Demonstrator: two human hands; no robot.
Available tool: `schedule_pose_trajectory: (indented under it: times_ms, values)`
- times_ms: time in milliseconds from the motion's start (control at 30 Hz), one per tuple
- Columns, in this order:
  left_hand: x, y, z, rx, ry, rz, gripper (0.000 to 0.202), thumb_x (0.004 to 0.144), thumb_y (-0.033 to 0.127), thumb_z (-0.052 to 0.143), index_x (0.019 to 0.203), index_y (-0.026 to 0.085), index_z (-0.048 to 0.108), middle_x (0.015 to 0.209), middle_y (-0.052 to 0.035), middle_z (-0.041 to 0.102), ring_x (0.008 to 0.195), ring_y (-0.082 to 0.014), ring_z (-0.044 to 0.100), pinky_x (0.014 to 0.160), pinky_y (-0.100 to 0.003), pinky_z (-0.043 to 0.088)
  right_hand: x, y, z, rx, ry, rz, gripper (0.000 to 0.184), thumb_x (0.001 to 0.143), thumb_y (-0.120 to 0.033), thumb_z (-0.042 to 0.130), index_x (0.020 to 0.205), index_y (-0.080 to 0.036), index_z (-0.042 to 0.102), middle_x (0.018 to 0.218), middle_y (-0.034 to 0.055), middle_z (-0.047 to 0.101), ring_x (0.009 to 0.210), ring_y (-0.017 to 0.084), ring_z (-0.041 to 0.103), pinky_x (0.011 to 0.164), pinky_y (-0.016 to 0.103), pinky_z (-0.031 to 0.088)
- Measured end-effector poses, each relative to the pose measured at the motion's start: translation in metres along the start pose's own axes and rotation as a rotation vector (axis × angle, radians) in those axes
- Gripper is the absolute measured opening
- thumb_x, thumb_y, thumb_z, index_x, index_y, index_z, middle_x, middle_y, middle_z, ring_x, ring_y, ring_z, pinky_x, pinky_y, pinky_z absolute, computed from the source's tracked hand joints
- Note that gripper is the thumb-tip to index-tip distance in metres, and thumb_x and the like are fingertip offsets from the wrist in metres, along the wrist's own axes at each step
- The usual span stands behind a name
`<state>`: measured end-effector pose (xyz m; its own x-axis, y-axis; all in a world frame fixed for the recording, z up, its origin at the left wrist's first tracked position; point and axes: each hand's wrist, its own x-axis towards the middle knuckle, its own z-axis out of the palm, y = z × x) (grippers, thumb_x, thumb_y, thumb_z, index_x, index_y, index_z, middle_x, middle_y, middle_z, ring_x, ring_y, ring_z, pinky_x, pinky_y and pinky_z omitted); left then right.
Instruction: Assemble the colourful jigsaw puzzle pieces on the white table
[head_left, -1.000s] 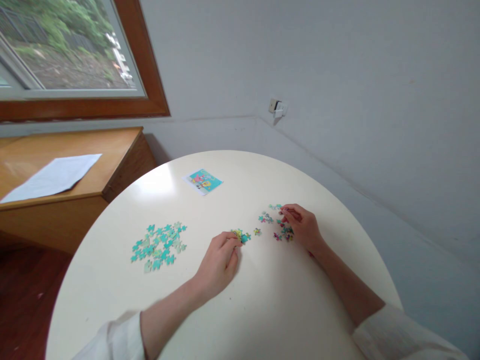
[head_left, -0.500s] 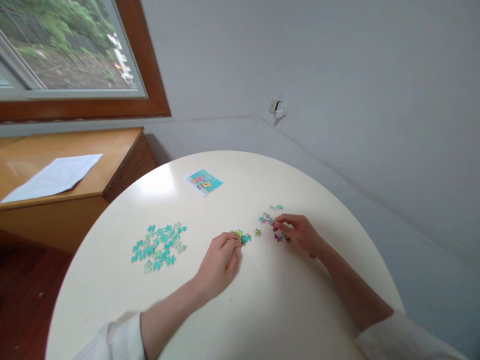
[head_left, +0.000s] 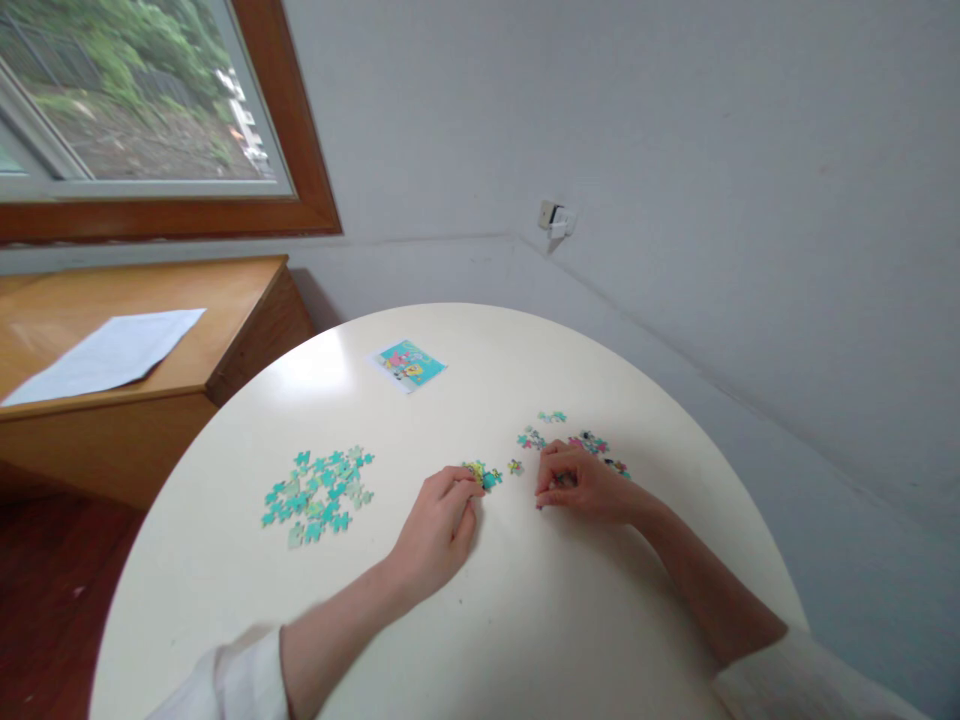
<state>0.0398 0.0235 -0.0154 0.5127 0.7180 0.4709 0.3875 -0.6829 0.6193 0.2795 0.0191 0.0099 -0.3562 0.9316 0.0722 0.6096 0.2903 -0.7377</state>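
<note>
Two small groups of jigsaw pieces lie near the middle of the round cream table (head_left: 525,620). The joined cluster (head_left: 484,472) is a few pieces locked together, yellow and teal with a dark speck, flat on the table top. Just to its right sits a single piece (head_left: 515,466), apart from it. Farther right is the loose scatter (head_left: 534,437): teal, pink and dark pieces spread thinly, some of them beyond the knuckles of the right hand.

The left hand (head_left: 439,525) rests palm down on the table, forearm running in from the lower left with a white sleeve at the elbow. Its fingers are held together and gently curved, and the tips touch the near edge of the joined cluster; whether thumb and forefinger nip it or only press on it cannot be told. The right hand (head_left: 583,487) lies between the single piece and the scatter, wrist low, fingers curled inward and drawn against the thumb, pinching a small piece (head_left: 561,481) of which only a fleck of colour shows.

Well to the left lies a teal pile (head_left: 319,492) of pieces, and at the far side a picture card (head_left: 409,363).
</note>
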Motion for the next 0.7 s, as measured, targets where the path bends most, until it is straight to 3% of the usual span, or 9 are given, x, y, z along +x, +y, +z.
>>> schedule_pose_trajectory:
  times_ms: [267,700]
  values:
    - [-0.001,-0.001,0.001,0.008,0.004,-0.002,0.025,0.078,0.007,0.04,0.09,0.019,0.058,0.097,-0.0093,0.059,0.091,-0.0178,0.057,0.081,-0.034,0.049,0.003,0.007,0.005,-0.076,0.053,-0.057,0.028,0.071,-0.046,0.065,0.058,-0.022,0.065,0.066,0.0022,0.062,0.079,0.018,0.054,0.082,0.036,0.036]
    - [-0.001,0.0,0.001,0.026,0.009,0.005,0.025,0.077,0.008,0.04,0.09,0.019,0.059,0.096,-0.0086,0.059,0.092,-0.0179,0.057,0.08,-0.034,0.049,0.003,0.005,0.01,-0.272,0.097,-0.007,0.012,0.068,-0.029,0.07,0.058,-0.024,0.067,0.069,0.0003,0.063,0.088,0.02,0.052,0.083,0.035,0.031]
